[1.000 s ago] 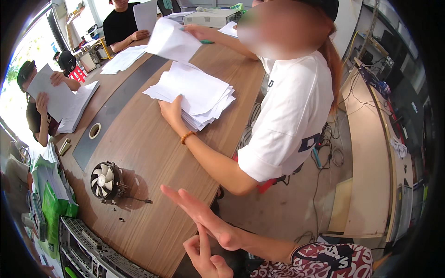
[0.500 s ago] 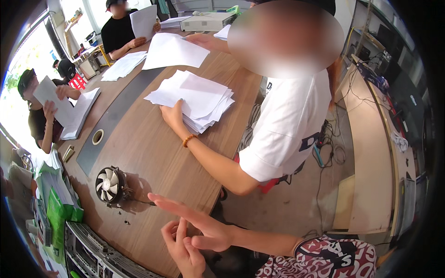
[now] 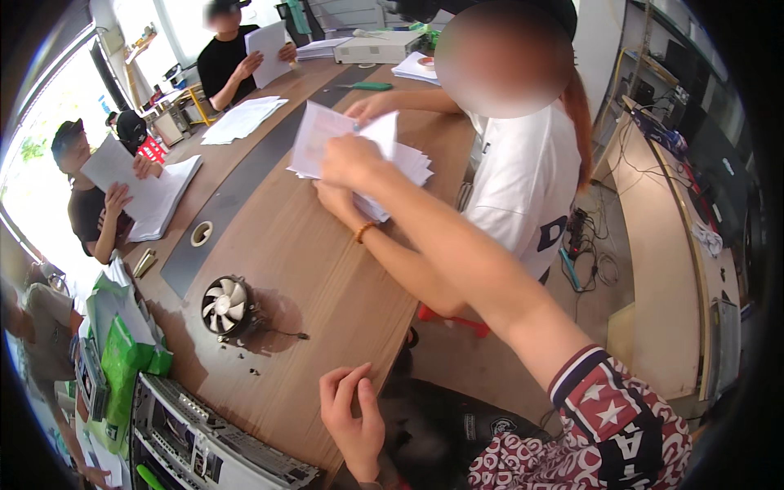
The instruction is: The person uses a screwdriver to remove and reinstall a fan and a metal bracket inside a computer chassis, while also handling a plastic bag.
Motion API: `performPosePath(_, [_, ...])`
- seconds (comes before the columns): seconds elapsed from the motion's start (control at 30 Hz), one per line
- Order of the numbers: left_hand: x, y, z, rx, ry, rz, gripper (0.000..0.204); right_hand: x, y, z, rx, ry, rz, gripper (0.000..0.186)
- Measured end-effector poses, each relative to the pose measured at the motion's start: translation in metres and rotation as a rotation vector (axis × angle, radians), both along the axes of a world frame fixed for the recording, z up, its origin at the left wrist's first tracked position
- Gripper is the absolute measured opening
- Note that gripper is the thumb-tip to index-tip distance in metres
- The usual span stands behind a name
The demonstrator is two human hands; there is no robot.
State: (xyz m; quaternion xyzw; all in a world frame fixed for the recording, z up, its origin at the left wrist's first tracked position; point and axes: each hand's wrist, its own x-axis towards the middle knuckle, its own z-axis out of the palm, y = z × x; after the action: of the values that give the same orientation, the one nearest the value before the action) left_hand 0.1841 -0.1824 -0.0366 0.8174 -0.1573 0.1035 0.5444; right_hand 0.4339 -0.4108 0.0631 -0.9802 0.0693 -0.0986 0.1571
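A long wooden table (image 3: pixel 327 269) runs from the lower left of the frame to the top centre. Our right hand (image 3: pixel 351 161) reaches up the frame's middle, fingers closed on a white sheet (image 3: pixel 322 139) lifted from the paper stack (image 3: pixel 408 163). Our left hand (image 3: pixel 353 412) rests at the table's near edge, bottom centre, fingers loosely curled and holding nothing. A cooling fan (image 3: pixel 226 305) sits at left.

matt wood table (image 3: pixel 327 269), white paper sheets (image 3: pixel 327 139)
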Motion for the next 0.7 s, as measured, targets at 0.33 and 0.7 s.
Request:
performPosePath(0.33, [0.0,0.005,0.0,-0.071,0.034,-0.038,0.015,0.026,-0.073,-0.078,-0.094,0.104,0.025,0.054])
performPosePath(0.7, [0.001,0.007,-0.003,-0.098,0.038,-0.043,0.016,-0.008,-0.044,-0.036,-0.08,-0.135,-0.205,0.024])
